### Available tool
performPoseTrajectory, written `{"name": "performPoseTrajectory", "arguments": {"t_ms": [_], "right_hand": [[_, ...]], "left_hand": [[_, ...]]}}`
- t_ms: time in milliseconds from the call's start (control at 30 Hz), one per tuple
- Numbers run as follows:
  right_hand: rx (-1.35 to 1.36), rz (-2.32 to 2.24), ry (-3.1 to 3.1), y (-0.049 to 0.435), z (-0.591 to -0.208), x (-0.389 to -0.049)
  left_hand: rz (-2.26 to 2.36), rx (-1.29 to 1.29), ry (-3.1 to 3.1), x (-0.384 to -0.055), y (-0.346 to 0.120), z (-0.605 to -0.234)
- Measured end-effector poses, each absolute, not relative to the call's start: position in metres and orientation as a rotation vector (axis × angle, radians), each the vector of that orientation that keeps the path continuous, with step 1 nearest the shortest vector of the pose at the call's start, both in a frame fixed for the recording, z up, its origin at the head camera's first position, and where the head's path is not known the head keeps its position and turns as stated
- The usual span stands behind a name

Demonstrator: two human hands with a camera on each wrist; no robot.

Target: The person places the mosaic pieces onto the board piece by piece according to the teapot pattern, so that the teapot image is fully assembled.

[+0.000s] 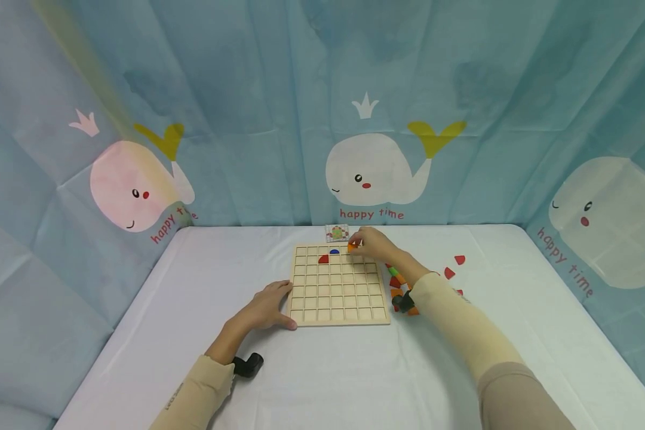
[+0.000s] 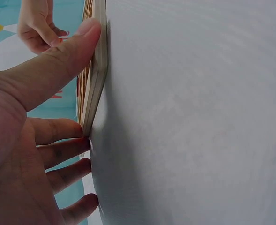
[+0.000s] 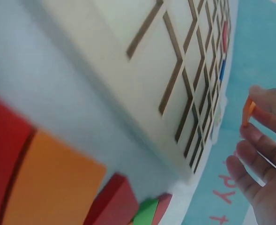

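A pale wooden grid board (image 1: 337, 292) with square cells lies flat on the table. Two pieces sit in its far rows: a red quarter-round block (image 1: 323, 259) and a blue half-round block (image 1: 334, 252). My right hand (image 1: 373, 243) pinches a small orange block (image 3: 248, 111) between thumb and fingertips, above the board's far row. At the board's near left corner, my left hand (image 1: 269, 307) rests against the edge. In the left wrist view the thumb (image 2: 77, 44) touches one side of the corner, and the extended fingers (image 2: 58, 131) lie along the other side.
Loose red, orange and green blocks (image 1: 396, 280) lie right of the board, partly hidden by the right forearm. Farther right are several red pieces (image 1: 459, 260). A small pattern card (image 1: 337, 233) lies behind the board, before the whale-print curtain (image 1: 279, 119).
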State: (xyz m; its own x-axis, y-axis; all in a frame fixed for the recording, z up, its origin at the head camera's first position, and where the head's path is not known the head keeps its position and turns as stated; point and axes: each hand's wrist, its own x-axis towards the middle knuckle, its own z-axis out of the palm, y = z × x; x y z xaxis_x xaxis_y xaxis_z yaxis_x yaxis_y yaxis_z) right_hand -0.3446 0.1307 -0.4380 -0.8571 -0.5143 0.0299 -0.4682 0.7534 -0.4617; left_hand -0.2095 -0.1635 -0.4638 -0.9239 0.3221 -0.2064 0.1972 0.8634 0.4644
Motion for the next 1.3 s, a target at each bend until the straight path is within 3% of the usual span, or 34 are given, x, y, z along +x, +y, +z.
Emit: {"name": "performPoseTrajectory", "arguments": {"t_ms": [633,1300], "right_hand": [[-0.889,-0.568,2.817,0.090,-0.447,-0.343],[-0.916,-0.443,2.832,0.080,-0.450,-0.341]], "left_hand": [[0.641,0.388,2.760,-0.209,-0.164,-0.462],[0.654,0.384,2.771,-0.208,-0.163,-0.463]]}}
